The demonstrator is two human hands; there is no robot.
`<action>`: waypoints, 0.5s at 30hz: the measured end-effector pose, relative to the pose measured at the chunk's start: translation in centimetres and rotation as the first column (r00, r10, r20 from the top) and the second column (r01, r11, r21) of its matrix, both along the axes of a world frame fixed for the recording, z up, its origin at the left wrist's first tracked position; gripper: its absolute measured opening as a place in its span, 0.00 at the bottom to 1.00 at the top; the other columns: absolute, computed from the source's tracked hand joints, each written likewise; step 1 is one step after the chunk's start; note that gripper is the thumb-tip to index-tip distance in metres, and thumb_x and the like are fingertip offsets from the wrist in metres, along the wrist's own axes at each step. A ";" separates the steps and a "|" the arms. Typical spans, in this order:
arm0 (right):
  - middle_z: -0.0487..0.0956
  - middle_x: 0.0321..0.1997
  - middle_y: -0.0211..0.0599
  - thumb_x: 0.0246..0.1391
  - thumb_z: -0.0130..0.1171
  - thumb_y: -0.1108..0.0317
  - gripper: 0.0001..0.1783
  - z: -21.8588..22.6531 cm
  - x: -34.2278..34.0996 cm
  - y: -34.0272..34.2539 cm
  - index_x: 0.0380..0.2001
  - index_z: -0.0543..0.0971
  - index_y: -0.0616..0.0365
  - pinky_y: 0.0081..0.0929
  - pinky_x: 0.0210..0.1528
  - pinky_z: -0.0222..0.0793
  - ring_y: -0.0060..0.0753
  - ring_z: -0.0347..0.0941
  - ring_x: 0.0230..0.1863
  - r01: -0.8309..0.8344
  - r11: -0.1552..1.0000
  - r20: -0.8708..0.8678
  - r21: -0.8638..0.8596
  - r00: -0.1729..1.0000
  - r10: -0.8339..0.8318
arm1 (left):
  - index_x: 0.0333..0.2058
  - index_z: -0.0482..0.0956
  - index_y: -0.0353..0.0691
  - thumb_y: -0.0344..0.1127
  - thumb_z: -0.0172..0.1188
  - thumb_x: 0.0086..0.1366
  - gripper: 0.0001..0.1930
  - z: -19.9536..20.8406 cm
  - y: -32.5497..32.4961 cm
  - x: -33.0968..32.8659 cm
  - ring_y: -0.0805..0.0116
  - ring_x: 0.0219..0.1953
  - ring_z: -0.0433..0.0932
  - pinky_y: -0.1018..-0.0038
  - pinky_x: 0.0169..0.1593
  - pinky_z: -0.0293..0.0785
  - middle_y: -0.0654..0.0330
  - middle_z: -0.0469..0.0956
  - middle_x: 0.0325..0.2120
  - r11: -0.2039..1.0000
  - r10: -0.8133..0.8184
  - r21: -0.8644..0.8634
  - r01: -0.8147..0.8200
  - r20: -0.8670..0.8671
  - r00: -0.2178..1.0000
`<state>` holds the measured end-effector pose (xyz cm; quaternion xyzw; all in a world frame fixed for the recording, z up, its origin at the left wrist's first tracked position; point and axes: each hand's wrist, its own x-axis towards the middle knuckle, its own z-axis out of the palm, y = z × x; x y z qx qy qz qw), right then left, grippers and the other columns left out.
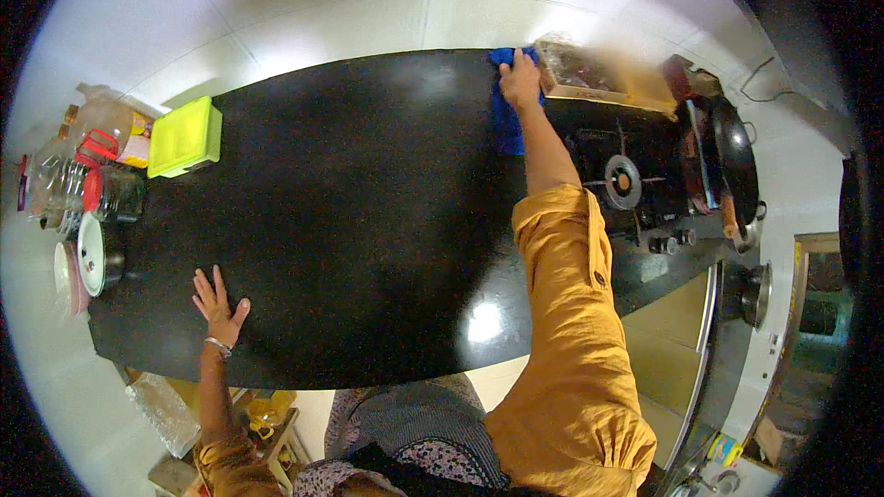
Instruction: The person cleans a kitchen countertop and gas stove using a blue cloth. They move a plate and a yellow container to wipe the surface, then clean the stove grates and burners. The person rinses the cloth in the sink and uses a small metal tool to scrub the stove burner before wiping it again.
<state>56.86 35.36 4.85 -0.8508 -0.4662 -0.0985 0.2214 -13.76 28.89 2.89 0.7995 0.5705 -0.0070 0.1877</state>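
A dark, glossy countertop (359,193) spreads out in front of me. My right hand (521,81), its arm stretched far forward, presses on a blue cloth (505,120) by the back wall. The cloth hangs partly out from under the fingers, beside a wooden-edged box (585,83). Near the front left, my left hand (219,313) rests on the counter with its fingers spread, a bangle at the wrist. Nothing is in that hand.
A yellow-green container (186,136), a red-lidded jar (115,191), bottles and a white-lidded pot (96,253) crowd the left end. To the right stand a gas stove (623,182) and a dark pan (732,140). The counter's front edge runs close to my body.
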 end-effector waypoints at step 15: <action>0.76 0.41 0.36 0.43 0.59 0.76 0.13 3.7 -12.8 -11.3 0.36 0.78 0.52 0.34 0.55 0.60 0.38 0.69 0.48 -0.671 0.704 -0.501 0.233 0.537 0.678 | 0.65 0.38 0.49 0.69 0.46 0.54 0.47 1.5 -0.8 -0.3 0.50 0.66 0.24 0.51 0.62 0.19 0.48 0.25 0.64 0.999 0.024 -0.038 -0.025 -0.023 0.999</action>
